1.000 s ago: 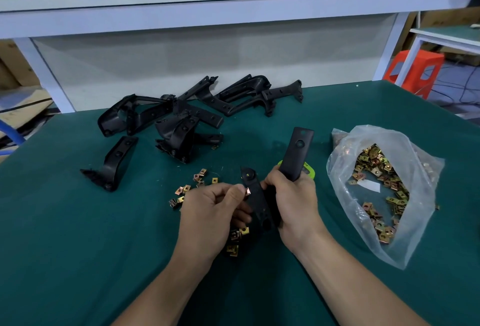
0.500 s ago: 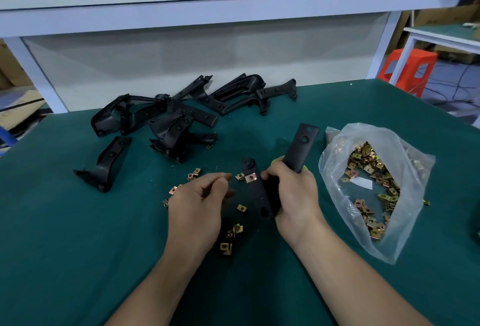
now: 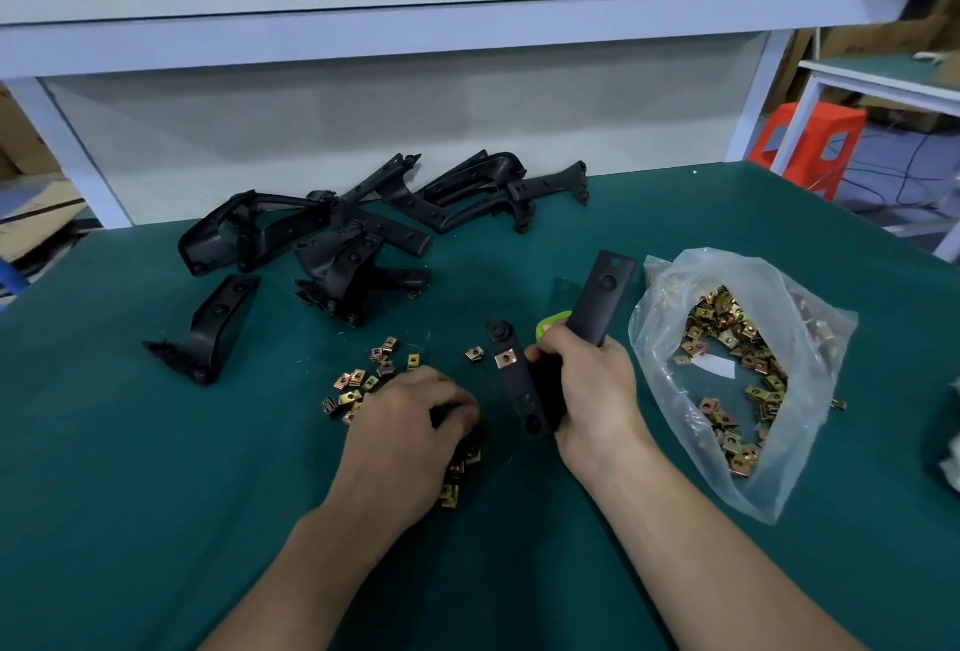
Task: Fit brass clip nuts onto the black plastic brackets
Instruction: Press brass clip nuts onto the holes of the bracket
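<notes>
My right hand (image 3: 589, 390) grips a black plastic bracket (image 3: 602, 299) above the green table. One arm of the bracket points up and away; the other arm leans left and carries a fitted brass clip nut (image 3: 505, 358). My left hand (image 3: 410, 435) lies palm down on the loose brass clip nuts (image 3: 363, 385) scattered on the mat, left of the bracket. Its fingers curl over the nuts and hide whatever is under them.
A heap of black brackets (image 3: 332, 240) lies at the back, with a single bracket (image 3: 218, 323) to its left. An open clear bag of clip nuts (image 3: 743, 370) sits to the right. A green object (image 3: 551, 323) shows behind my right hand. A white shelf frame (image 3: 72, 151) stands behind the table (image 3: 130, 520).
My left hand let go of the bracket's arm, leaving a clip nut on it, and dropped down and left onto the loose nuts. My right hand kept holding the bracket.
</notes>
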`<state>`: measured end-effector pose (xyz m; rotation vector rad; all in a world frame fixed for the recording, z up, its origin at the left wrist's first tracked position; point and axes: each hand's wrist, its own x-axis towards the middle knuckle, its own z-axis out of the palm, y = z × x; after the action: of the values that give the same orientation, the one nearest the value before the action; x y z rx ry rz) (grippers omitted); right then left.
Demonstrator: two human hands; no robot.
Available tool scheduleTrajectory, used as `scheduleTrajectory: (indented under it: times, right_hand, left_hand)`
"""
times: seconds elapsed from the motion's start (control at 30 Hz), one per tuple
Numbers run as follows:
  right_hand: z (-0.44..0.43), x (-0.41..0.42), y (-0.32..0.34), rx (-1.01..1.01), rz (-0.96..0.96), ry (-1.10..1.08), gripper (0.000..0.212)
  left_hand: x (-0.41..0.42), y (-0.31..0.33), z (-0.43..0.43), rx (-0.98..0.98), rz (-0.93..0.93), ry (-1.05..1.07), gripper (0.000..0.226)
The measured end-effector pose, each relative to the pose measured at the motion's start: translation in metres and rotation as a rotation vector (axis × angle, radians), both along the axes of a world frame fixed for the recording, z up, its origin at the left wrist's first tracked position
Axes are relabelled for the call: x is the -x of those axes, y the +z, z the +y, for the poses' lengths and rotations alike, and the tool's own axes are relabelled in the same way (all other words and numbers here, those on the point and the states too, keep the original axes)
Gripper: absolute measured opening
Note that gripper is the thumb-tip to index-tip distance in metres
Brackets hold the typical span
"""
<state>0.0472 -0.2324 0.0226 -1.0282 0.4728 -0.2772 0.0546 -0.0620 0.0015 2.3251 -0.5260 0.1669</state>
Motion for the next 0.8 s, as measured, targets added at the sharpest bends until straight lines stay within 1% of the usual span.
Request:
scheduleTrajectory:
  times: [0.1,0.17,0.23,0.37,0.4,0.5,0.57,0.7,0.8]
  right_hand:
    - [-0.001,0.0,0.001,-0.007,0.007,0.012,0.019]
    - [0.0,0.001,0.001,-0.004,0.002,0.024,0.018]
    - [0.002,0.002,0.0,0.007,0.0,0.041,0.018]
    - [0.005,0.002,-0.001,0.03,0.003,0.07,0.021]
    - [0.005,0.002,-0.002,0.037,0.004,0.07,0.022]
    - [0.005,0.002,-0.002,0.048,0.003,0.071,0.022]
    - [0.005,0.002,-0.002,0.045,0.003,0.074,0.022]
    - [0.005,0.002,-0.002,0.026,0.001,0.075,0.022]
    - [0.004,0.003,-0.001,0.008,0.0,0.082,0.022]
  left_hand:
    - [0.006,0.002,-0.005,0.154,-0.038,0.156,0.026]
    - [0.008,0.005,-0.007,0.216,0.005,0.284,0.031]
    - [0.008,0.01,-0.006,0.301,0.055,0.349,0.037]
    - [0.01,0.015,-0.004,0.308,0.141,0.33,0.042]
    - [0.009,0.015,-0.004,0.331,0.175,0.33,0.039]
    - [0.005,0.013,-0.005,0.448,0.231,0.345,0.021]
    - [0.003,0.013,-0.006,0.548,0.268,0.321,0.014]
    - [0.006,0.012,-0.01,0.694,0.319,0.222,0.011]
    - [0.008,0.012,-0.012,0.754,0.34,0.185,0.016]
